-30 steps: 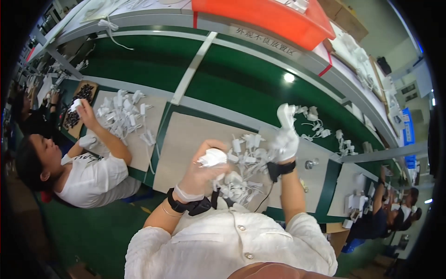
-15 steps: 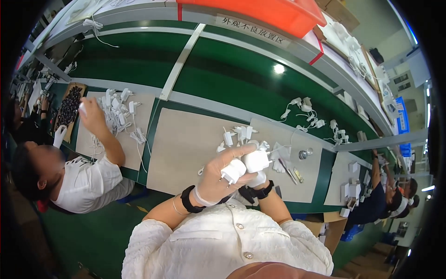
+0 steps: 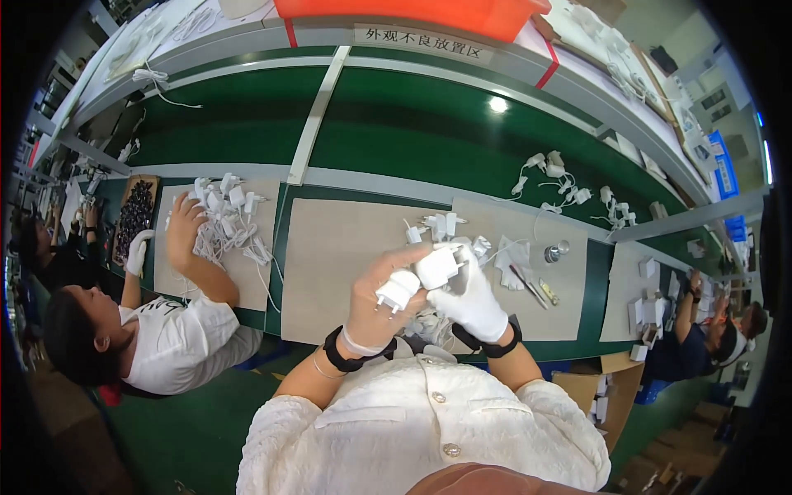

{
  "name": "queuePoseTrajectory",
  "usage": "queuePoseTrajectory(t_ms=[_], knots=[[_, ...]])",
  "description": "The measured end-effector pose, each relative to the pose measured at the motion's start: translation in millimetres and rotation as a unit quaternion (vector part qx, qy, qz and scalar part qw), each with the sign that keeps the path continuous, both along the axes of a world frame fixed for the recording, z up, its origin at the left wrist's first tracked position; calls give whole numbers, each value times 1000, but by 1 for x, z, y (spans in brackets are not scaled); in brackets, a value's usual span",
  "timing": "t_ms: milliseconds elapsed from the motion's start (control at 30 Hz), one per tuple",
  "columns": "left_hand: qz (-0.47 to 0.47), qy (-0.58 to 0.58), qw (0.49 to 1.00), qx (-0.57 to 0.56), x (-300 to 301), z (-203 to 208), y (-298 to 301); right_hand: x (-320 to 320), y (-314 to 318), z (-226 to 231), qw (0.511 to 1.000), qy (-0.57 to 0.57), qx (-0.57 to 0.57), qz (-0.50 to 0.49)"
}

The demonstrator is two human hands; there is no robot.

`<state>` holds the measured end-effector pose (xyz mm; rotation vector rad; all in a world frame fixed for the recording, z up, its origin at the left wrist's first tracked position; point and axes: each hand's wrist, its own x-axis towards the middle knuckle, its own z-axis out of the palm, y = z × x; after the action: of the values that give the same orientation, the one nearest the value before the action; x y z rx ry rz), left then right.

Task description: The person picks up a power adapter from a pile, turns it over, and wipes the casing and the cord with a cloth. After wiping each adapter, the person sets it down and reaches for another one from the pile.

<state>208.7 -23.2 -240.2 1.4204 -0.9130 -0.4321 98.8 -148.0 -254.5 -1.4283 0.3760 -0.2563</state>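
Note:
Two white power adapters with plug pins are held up over the near edge of the work mat. My left hand (image 3: 371, 301), in a thin see-through glove, is closed around the lower adapter (image 3: 398, 290), whose pins point down and left. My right hand (image 3: 478, 307), in a white glove, pinches the upper adapter (image 3: 437, 268) from its right side. That adapter's pins point right, and the left fingers lie against it too. Beneath the hands lies a bundle of white cable (image 3: 429, 327), partly covered. More white adapters (image 3: 444, 223) rest just beyond the hands.
Right on the mat (image 3: 330, 247) are a white cloth (image 3: 511, 262), a pen (image 3: 528, 286) and a metal-topped jar (image 3: 556, 251). Adapters with cables (image 3: 557, 177) sit behind. At left, a co-worker (image 3: 169, 338) reaches into an adapter pile (image 3: 227, 210). An orange bin (image 3: 412, 15) tops the shelf.
My right hand has come out from behind the left and now grips the upper adapter. The co-worker's raised hand has lowered to the pile. The whole view has shifted slightly.

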Motion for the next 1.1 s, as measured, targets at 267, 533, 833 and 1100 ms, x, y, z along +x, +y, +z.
queuePoseTrajectory(t_ms=[267,533,833,1100], knots=[[55,175,983,-3,10,8,-7,-9,0,-28,958,-12,-287,-19],[72,454,883,95,27,-35,-19,-2,-5,-11,963,75,254,57],[31,600,797,62,47,-54,-5,53,-104,-112,990,-42,-126,49],[-136,764,611,-157,56,-52,11,87,-225,-169,823,251,-497,-115]])
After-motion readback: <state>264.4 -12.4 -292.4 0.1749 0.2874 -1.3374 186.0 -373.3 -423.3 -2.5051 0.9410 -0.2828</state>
